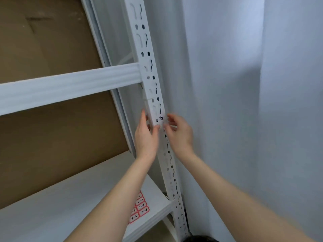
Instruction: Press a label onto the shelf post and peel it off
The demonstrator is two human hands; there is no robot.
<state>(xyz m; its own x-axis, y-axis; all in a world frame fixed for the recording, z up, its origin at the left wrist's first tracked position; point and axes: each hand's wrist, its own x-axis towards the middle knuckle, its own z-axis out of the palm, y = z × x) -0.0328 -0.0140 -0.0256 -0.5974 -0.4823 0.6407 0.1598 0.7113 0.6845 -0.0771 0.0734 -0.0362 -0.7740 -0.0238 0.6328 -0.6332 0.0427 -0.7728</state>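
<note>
A white slotted metal upright of a shelving rack runs from top centre down to the lower right. A small handwritten label is stuck on its front face. My left hand lies against the upright's left side with straight fingers, and its thumb presses the front face just below the label. My right hand is at the upright's right edge, fingers loosely curled, fingertips touching the metal beside the label. I cannot make out anything held in it.
A white crossbeam joins the upright from the left. Below it is a white shelf board with a sheet of red-bordered number labels. Brown cardboard backs the rack. A pale wall stands close on the right.
</note>
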